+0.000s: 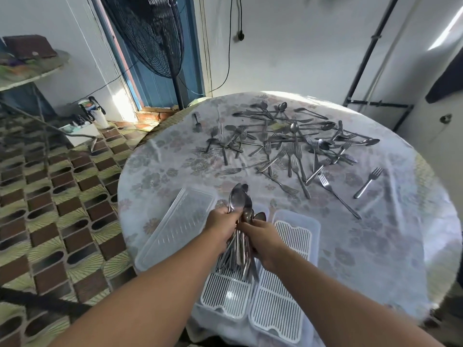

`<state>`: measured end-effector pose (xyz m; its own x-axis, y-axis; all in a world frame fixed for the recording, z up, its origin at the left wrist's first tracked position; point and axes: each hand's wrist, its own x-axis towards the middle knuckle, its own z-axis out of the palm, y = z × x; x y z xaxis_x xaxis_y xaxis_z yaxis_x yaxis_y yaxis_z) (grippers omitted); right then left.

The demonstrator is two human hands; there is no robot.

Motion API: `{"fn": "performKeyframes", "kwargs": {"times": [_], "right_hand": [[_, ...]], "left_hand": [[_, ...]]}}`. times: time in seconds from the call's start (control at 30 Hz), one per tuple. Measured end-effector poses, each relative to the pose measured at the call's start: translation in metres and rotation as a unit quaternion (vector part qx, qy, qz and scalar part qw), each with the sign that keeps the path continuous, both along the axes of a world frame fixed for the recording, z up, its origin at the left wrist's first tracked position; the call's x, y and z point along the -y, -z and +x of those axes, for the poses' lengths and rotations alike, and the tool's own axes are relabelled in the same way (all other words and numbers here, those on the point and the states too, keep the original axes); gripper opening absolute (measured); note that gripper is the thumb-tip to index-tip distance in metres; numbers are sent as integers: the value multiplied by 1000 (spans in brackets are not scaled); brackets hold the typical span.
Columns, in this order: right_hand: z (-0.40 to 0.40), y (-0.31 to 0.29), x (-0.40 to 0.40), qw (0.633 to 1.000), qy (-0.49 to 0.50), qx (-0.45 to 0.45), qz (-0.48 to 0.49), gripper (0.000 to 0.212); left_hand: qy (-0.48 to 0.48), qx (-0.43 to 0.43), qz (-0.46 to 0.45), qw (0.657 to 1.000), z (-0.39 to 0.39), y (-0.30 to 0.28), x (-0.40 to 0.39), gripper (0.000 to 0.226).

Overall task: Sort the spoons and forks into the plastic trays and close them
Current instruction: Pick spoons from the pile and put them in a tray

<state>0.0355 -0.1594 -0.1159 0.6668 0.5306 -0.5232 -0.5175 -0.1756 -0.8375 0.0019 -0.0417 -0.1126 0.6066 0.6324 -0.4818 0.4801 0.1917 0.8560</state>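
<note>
Where the round table fills the middle of the view, everything else can be placed against it. Left of the table, on the patterned floor, stand a small white box of oddments and a flask, both too blurred to read. Behind the table's far left edge rises a black pedestal fan, its top cut off by the frame.

On the table's near left lies a clear plastic lid, upturned and slanted. Just right of it, at the near edge, sit two plastic trays side by side, each with a white slatted insert: the left tray is largely hidden by the arms and the cutlery above it, and the right tray shows most of its insert.

Above the left tray, the left hand grips a bundle of spoons around the necks, bowls pointing away, handles fanning down over the insert. The right hand curls round the same bundle from the other side; its fingertips are hidden behind the metal. How many spoons the bundle holds cannot be counted.

Across the table's far half sprawls a tangled heap of forks and spoons, overlapping so that single pieces are hard to separate. One fork lies apart toward the table's right.
</note>
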Motion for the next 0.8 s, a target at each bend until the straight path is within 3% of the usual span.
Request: {"fn": "performKeyframes", "kwargs": {"times": [0.1,0.27,0.4,0.53,0.63,0.8], "right_hand": [[-6,3,-10,994,32,82,-71,21],[-16,7,-26,949,47,210,-229,15],[-21,14,-34,921,35,235,-310,21],[-26,11,-40,909,59,250,-327,23],[-32,13,-44,904,47,266,-332,24],[-44,23,-48,879,-4,285,-381,55]], "left_hand": [[10,-43,64,997,3,0,-6,36],[60,-106,109,987,-3,4,-6,36],[84,-112,87,986,-18,17,-5,26],[97,-115,110,982,-26,13,-4,28],[91,-93,80,988,-29,15,-8,26],[83,-67,62,992,-30,21,-19,24]]}}
